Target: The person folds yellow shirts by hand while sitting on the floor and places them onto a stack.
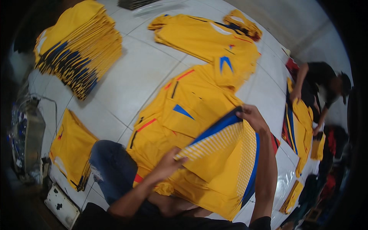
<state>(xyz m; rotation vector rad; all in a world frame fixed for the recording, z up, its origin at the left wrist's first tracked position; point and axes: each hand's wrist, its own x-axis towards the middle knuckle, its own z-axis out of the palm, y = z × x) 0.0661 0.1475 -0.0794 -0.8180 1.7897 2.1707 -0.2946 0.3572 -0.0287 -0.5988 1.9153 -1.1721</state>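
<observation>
A yellow jersey [221, 169] with a blue and black edge and white dotted patterning lies across my lap. My left hand [169, 162] pinches one end of its striped edge. Farther right, my right hand [251, 116] grips the dark corner of the same edge, which is raised and stretched between both hands. Beneath and beyond it, more yellow jerseys [198, 97] are spread on the tiled floor, with red, black and blue marks. Another group of yellow jerseys [198, 37] lies flat farther ahead.
A tall stack of folded yellow jerseys [86, 43] stands at upper left. A smaller folded pile [72, 146] lies beside my bent knee, near a metal box [61, 204]. At right, a co-worker [322, 83] in a dark cap bends over yellow garments [302, 123].
</observation>
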